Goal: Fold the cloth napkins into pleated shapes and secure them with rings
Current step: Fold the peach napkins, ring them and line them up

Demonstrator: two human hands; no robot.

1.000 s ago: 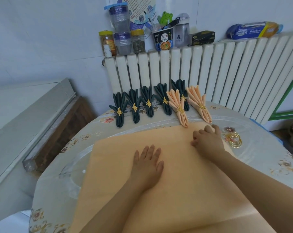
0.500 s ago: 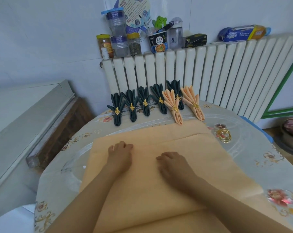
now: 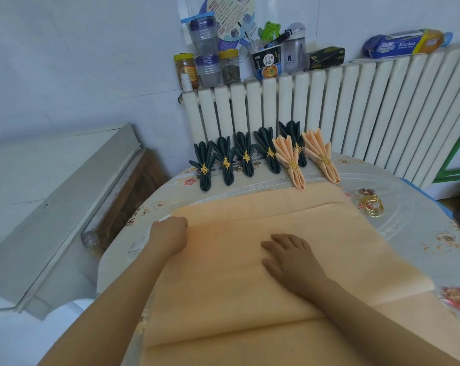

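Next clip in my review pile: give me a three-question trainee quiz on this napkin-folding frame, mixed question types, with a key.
1. True or false: the spare gold rings lie on the table to the right of the flat peach napkin.
2. How many finished napkins, dark green and peach together, stand in the row by the radiator?
3. Multiple choice: the left hand is
A. lifting a ring
B. curled at the flat napkin's left edge
C. touching a jar

Key
1. True.
2. Seven: five dark green, two peach.
3. B. The right hand lies flat on the cloth.
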